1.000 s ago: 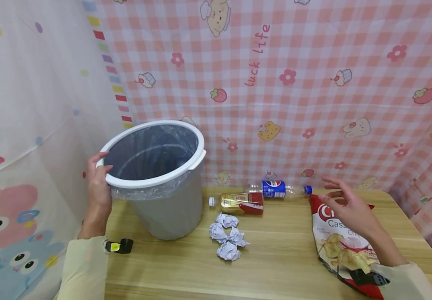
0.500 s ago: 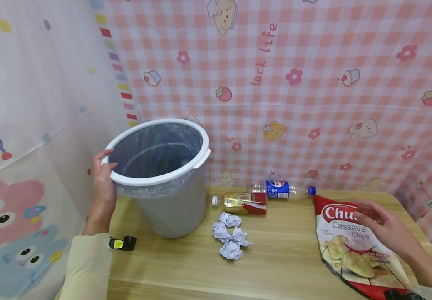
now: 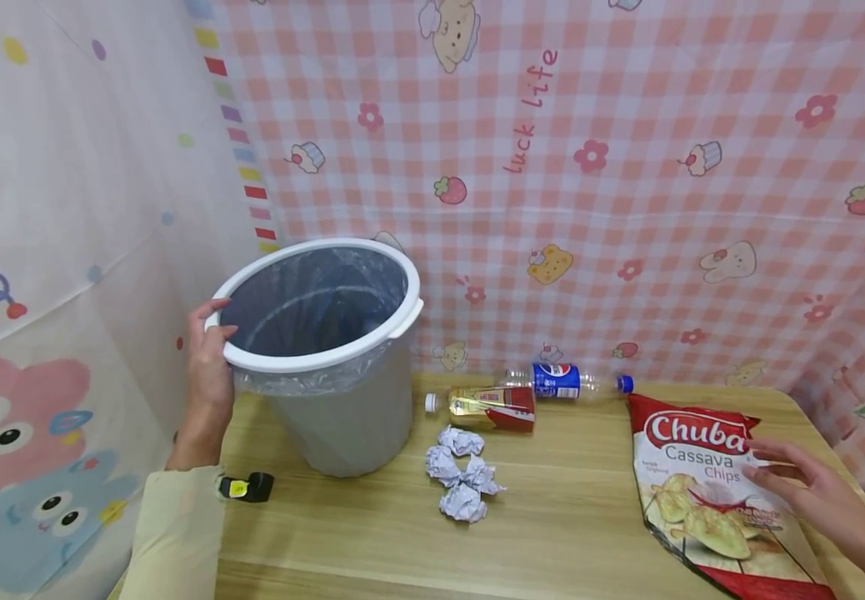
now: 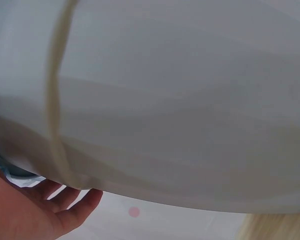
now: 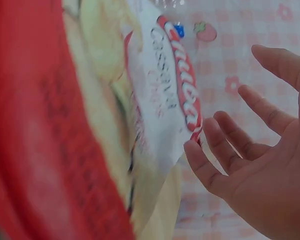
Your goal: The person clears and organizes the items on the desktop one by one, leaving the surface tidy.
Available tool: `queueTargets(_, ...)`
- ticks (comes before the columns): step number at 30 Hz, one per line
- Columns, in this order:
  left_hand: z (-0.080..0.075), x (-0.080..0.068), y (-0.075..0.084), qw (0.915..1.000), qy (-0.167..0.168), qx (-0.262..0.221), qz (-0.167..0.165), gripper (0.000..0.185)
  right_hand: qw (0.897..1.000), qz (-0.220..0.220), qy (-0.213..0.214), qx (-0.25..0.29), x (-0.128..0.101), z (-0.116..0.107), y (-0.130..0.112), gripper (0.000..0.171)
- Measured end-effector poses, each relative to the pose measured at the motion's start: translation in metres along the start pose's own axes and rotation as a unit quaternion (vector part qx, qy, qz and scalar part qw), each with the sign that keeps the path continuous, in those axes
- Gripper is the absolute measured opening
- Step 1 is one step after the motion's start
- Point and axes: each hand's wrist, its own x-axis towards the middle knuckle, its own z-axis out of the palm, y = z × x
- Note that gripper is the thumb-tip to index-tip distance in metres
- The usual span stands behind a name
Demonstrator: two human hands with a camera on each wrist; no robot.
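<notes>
At the left of the head view, a grey trash bin [image 3: 350, 429] with a white rim and a clear liner leans slightly. My left hand [image 3: 211, 371] grips its rim from the left side, fingers over the edge. The left wrist view is mostly filled by the bin's wall [image 4: 180, 110]. A red and white bag of cassava chips [image 3: 695, 492] lies face up at the right. Fingers spread, my right hand [image 3: 811, 487] is at the bag's right edge, holding nothing. In the right wrist view its fingertips [image 5: 192, 150] come right up to the bag.
Several crumpled paper balls [image 3: 462, 475] lie mid-table. Behind them a bottle with a gold and red label [image 3: 488, 407] and a clear bottle with a blue label [image 3: 556, 381] lie on their sides. A checked cloth [image 3: 597, 208] hangs at the back.
My right hand has moved right and nearer to me, from above the bag's top to its right edge. The left hand keeps its hold on the bin.
</notes>
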Motion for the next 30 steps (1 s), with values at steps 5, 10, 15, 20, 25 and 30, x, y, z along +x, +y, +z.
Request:
queueTargets(5, 0.0, 0.0, 0.0, 1.0, 0.001, -0.007, 0.005, 0.044, 0.998, 0.049, -0.032, -0.015, 0.001, -0.004, 0.01, 0.069)
queueTargets(10, -0.001, 0.0, -0.002, 1.0, 0.0, -0.004, -0.001, 0.044, 0.996, 0.065, -0.057, -0.004, 0.001, -0.004, 0.023, 0.07)
queueTargets(15, -0.001, 0.0, -0.003, 1.0, -0.001, 0.005, -0.003, 0.044, 0.993, 0.081, -0.086, 0.024, 0.002, -0.004, 0.033, 0.066)
queueTargets(20, 0.0, 0.001, -0.003, 1.0, -0.003, 0.004, -0.002, 0.044, 0.985, 0.104, -0.129, 0.055, 0.004, -0.003, 0.034, 0.067)
queueTargets(25, 0.0, 0.001, -0.003, 1.0, -0.003, 0.0, -0.001, 0.044, 0.967, 0.145, -0.152, 0.142, 0.006, 0.0, 0.036, 0.063)
queueTargets(30, 0.0, 0.0, -0.004, 1.0, -0.002, -0.003, 0.0, 0.044, 0.964, 0.143, -0.163, 0.156, 0.008, 0.006, 0.041, 0.066)
